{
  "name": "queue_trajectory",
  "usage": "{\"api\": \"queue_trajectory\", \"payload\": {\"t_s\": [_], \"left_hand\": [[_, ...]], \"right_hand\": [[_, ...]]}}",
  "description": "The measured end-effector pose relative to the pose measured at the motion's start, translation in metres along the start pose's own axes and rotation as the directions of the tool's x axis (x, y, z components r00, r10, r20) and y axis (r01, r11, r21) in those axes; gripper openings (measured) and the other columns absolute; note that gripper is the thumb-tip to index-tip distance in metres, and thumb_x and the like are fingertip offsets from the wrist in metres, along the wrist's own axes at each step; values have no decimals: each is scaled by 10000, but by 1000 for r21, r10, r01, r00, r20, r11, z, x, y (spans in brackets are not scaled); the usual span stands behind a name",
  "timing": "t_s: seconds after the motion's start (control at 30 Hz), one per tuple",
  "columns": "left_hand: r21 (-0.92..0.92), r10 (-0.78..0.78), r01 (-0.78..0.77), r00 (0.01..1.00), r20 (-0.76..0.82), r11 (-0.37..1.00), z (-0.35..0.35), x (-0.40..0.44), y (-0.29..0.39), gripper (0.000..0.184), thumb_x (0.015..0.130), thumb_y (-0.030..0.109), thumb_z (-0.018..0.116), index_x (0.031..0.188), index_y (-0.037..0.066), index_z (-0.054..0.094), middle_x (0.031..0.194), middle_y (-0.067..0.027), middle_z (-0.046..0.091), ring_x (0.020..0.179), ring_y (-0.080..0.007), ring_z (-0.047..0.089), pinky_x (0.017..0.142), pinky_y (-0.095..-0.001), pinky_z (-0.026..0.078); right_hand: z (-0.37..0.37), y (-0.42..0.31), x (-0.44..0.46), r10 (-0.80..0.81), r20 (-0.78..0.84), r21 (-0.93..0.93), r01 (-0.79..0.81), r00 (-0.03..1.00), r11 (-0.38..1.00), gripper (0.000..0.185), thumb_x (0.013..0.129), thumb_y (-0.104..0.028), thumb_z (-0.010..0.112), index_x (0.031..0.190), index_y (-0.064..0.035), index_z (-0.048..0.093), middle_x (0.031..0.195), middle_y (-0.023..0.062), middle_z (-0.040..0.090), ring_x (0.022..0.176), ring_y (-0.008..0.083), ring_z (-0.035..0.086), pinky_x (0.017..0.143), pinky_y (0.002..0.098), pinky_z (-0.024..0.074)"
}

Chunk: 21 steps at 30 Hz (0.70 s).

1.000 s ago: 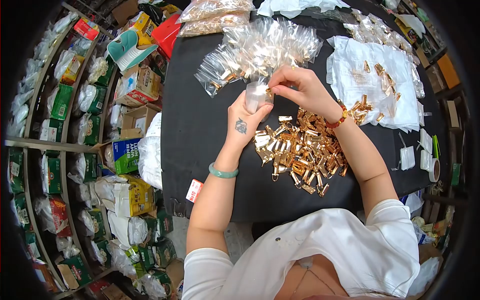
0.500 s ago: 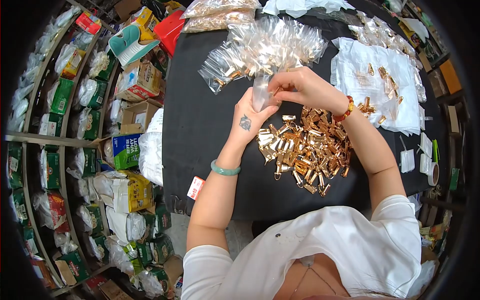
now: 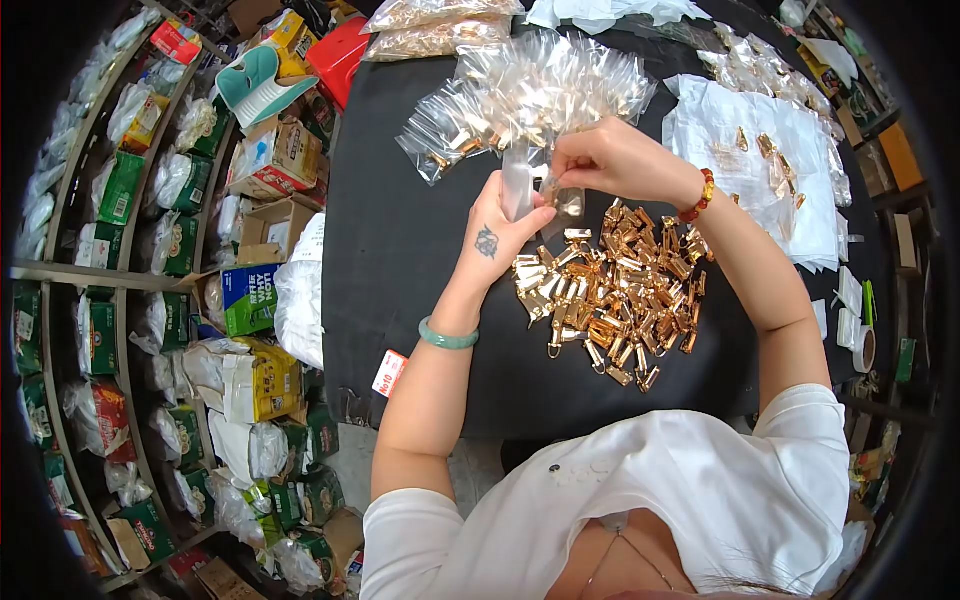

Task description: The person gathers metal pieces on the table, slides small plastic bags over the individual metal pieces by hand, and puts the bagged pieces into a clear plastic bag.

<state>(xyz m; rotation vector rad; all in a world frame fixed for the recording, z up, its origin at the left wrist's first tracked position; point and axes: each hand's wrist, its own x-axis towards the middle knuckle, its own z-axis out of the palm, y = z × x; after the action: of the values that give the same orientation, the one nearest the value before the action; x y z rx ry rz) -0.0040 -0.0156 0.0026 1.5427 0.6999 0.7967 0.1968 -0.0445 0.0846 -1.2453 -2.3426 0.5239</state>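
Clear plastic bags (image 3: 518, 185) stand upright in my left hand (image 3: 498, 222), its fingers wrapped round them. My right hand (image 3: 598, 160) pinches the edge of a small clear bag (image 3: 571, 201) just right of them; whether that bag holds a metal piece is too small to tell. Below both hands lies a heap of gold metal clips (image 3: 610, 295) on the black cloth (image 3: 400, 230). Beyond my hands spreads a pile of filled clear bags (image 3: 530, 85) with gold pieces inside.
White plastic sheeting (image 3: 715, 135) with loose gold clips lies at the right. Large filled bags (image 3: 440, 35) sit at the far edge. Shelves at the left hold green boxes (image 3: 120, 190). A tape roll (image 3: 864, 349) lies near the right edge, and a red-and-white tag (image 3: 389, 373) near the left.
My right hand has shifted slightly right and away from the bags in my left hand, and a small clear bag now shows under its fingers. My left hand keeps its hold.
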Motion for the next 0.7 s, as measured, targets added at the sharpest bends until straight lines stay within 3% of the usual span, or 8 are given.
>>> {"api": "queue_trajectory", "payload": {"t_s": [0.23,0.3,0.4,0.43,0.53,0.57,0.67,0.7], "left_hand": [[-186,-40,19,993,-111,982,-4,0,-3,256,780,6,539,1027,-11,472,864,-72,602,772,-129,597,709,-269,486],[-173,-59,45,995,-76,984,-2,-6,-5,249,783,3,513,1028,-12,469,872,-81,606,769,-131,598,710,-270,486],[-145,-45,36,997,-56,989,-6,-1,-5,242,788,-2,460,1030,-15,462,887,-99,613,762,-134,601,713,-273,488],[-142,-47,42,998,-30,989,-6,-1,-6,261,798,6,468,1058,-18,459,916,-107,612,774,-136,600,734,-273,487],[-134,-41,42,999,13,990,-8,1,-8,303,817,23,485,1115,-23,453,973,-124,611,799,-139,599,776,-273,484],[-161,1,-6,999,-36,987,-7,1,-9,283,812,6,457,1094,-24,453,972,-129,618,786,-139,599,763,-274,485],[-214,79,-103,989,-121,971,-3,1,-8,256,803,-29,402,1054,-25,454,970,-138,632,759,-138,599,735,-274,487],[-219,72,-97,990,-119,971,-3,0,-6,257,810,-31,405,1063,-27,453,970,-137,634,768,-138,600,739,-275,488]], "right_hand": [[-3,20,1,-10,-131,-15,8,991,1000,72,797,-57,618,806,-10,564,652,80,593,562,199,568,546,288,450],[2,23,-6,13,-149,2,-13,989,1000,69,803,-59,611,804,-10,562,642,80,589,553,205,564,542,287,449],[-7,40,2,216,-66,-19,-217,974,976,105,796,-64,618,884,-36,567,833,96,618,736,218,591,670,315,472],[-4,41,2,213,-70,-21,-215,975,976,105,796,-64,618,884,-36,567,833,96,618,736,218,591,670,315,472],[8,43,7,-136,-434,-497,-111,891,860,248,801,-174,640,1028,-101,575,1208,79,541,1111,245,512,918,382,416],[15,42,8,-144,-437,-500,-107,888,859,248,801,-174,640,1028,-101,575,1208,79,541,1111,245,512,918,382,416],[41,40,6,-283,-9,-596,222,959,772,364,836,-277,601,1180,-180,530,1417,35,339,1311,251,302,1084,442,235],[45,47,9,-282,-12,-600,219,959,769,364,836,-277,601,1180,-180,530,1417,35,339,1311,251,302,1084,442,235]]}}
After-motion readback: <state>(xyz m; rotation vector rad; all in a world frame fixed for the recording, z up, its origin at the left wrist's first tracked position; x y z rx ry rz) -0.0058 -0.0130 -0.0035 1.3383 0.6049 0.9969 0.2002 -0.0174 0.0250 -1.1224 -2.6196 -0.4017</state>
